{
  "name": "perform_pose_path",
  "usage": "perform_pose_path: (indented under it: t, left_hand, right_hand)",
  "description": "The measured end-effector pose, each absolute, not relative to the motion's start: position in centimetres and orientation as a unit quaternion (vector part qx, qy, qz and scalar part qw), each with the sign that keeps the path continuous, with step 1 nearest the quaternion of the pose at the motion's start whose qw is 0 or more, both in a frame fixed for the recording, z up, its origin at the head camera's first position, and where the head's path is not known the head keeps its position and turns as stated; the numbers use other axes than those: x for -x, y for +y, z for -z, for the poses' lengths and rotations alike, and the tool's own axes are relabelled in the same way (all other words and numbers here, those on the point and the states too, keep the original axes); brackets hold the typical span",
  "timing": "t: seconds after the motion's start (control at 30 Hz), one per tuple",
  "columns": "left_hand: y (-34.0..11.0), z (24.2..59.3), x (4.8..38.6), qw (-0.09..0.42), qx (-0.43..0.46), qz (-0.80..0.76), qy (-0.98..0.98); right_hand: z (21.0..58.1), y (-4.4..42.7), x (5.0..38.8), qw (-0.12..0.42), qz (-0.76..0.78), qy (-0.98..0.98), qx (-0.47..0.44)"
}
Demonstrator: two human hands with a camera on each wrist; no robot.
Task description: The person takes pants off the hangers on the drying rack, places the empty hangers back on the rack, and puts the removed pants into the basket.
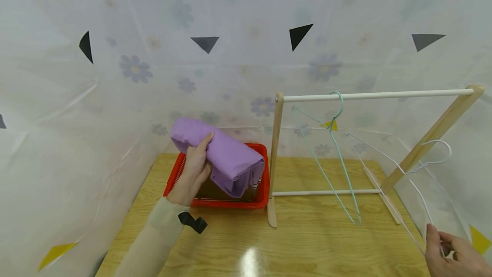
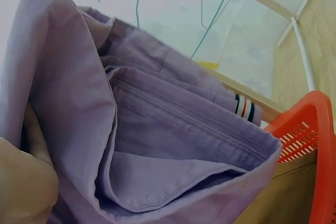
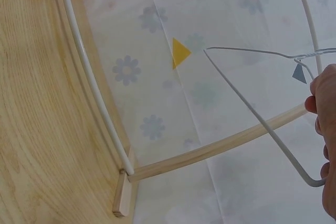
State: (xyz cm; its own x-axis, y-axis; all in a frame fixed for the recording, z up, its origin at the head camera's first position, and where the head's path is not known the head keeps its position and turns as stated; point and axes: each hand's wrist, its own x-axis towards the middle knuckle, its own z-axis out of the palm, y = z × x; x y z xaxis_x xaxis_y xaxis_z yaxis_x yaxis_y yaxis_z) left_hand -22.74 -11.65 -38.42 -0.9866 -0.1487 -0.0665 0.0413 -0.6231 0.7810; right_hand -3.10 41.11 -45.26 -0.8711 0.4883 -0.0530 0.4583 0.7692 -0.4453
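Note:
A folded purple garment (image 1: 234, 153) is lifted above a red basket (image 1: 265, 191), gripped by my left hand (image 1: 196, 168) with the thumb on top and the fingers beneath. In the left wrist view the garment (image 2: 173, 124) shows open folds and a striped band of dark, white and red. My right hand (image 1: 453, 251) holds a white wire hanger (image 1: 424, 200) by one end, at the far right. The hanger's hook and other end point away from the hand; in the right wrist view the hanger (image 3: 262, 124) carries no cloth.
A small wooden rack (image 1: 276, 148) with a white top rail (image 1: 403, 94) stands on the wooden table (image 1: 307, 243). From the rail hangs a mint-green hanger (image 1: 340, 153). Something brown (image 2: 294, 192) lies inside the basket. Patterned white sheeting surrounds the table.

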Motion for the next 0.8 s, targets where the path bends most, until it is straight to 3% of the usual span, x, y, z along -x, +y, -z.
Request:
perform_pose_path:
  t: [0.8]
  left_hand:
    - [-9.8,39.2,26.5,0.147,-0.107,0.923,-0.340]
  right_hand:
    - [45.0,40.4,3.1,0.054,-0.225,-0.938,0.258]
